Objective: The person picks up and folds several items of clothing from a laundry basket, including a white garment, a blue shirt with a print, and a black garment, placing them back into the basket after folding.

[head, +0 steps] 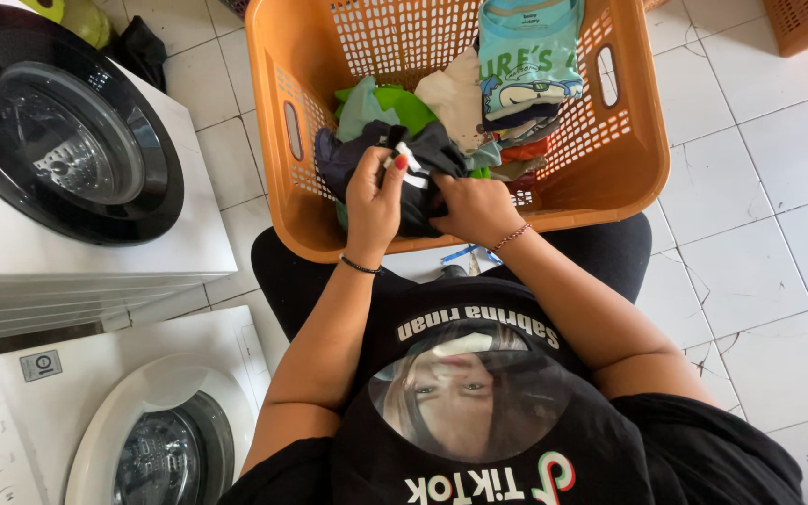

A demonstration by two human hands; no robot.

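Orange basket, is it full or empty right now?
Partly full. The orange basket holds a heap of clothes, with its far mesh wall bare. Both hands, left and right, grip a dark garment.

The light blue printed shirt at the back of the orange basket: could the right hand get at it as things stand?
Probably yes. The light blue printed shirt lies uncovered on top of the pile in the orange basket, but the right hand is busy gripping the dark garment together with the left hand.
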